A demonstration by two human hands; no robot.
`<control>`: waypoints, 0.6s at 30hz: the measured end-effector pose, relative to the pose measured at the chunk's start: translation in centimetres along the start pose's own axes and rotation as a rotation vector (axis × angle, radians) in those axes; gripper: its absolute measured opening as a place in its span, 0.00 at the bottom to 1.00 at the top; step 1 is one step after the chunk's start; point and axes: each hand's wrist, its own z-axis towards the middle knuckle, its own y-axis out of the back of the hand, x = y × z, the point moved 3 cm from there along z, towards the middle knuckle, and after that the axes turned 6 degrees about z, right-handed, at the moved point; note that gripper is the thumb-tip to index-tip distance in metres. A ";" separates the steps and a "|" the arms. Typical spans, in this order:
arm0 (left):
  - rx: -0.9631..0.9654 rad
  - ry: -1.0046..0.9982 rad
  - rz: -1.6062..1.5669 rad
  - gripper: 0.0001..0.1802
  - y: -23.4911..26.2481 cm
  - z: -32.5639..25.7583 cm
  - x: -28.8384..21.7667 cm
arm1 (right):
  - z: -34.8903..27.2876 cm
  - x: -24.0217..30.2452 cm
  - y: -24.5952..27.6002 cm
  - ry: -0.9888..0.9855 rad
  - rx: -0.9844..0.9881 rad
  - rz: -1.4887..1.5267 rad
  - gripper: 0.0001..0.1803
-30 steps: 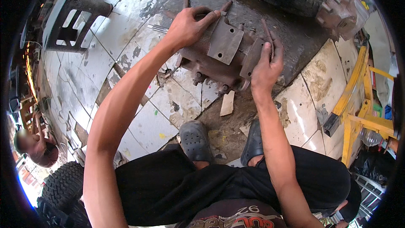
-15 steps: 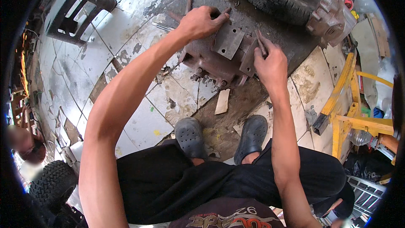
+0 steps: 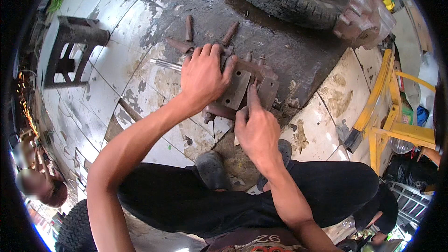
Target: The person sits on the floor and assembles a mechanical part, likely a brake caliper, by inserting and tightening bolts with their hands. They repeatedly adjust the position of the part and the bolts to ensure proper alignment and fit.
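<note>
A rusty metal casing [image 3: 219,111] with bolt-holed flat plates [image 3: 237,86] lies on the floor in front of my feet. My left hand [image 3: 203,74] is wrapped over its left end, thumb apart on the top. Beside that hand a shiny splined shaft [image 3: 164,64] sticks out to the left. My right hand [image 3: 259,133] is closed on a narrow rusty metal bar [image 3: 255,82], its forefinger laid along it between the plates. Only the bar's tip shows. Three similar rusty pieces [image 3: 189,28] lie beyond the casing.
A large tyre [image 3: 284,2] lies at the far right, with another rusty housing [image 3: 364,16] beside it. A yellow metal frame [image 3: 373,98] stands on the right. To the left is a dark plastic stool [image 3: 70,51]. Sparks [image 3: 28,102] fly at the far left near other people.
My right hand has moved left and nearer, bringing the bar over the plates. My left hand has come down onto the casing's left end. The view has shifted.
</note>
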 end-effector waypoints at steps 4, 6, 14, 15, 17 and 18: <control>-0.014 0.002 -0.001 0.24 -0.1 0.1 -0.1 | 2.3 0.3 1.4 -0.063 0.091 -0.112 0.36; 0.017 0.029 -0.011 0.23 0.1 0.4 -0.1 | 2.2 0.1 1.9 -0.046 0.138 -0.086 0.37; -0.190 0.047 -0.122 0.12 0.1 0.1 0.0 | 3.4 0.0 1.6 -0.045 0.161 -0.050 0.41; -0.227 0.039 -0.124 0.10 0.3 0.0 -0.1 | 2.6 0.4 2.2 -0.053 0.210 -0.065 0.41; -0.276 0.067 -0.117 0.11 0.1 -0.4 -0.1 | 0.9 1.0 2.7 -0.090 0.346 -0.088 0.43; -0.302 0.080 -0.114 0.11 0.0 -0.6 -0.2 | 1.1 1.0 2.8 -0.068 0.313 -0.080 0.43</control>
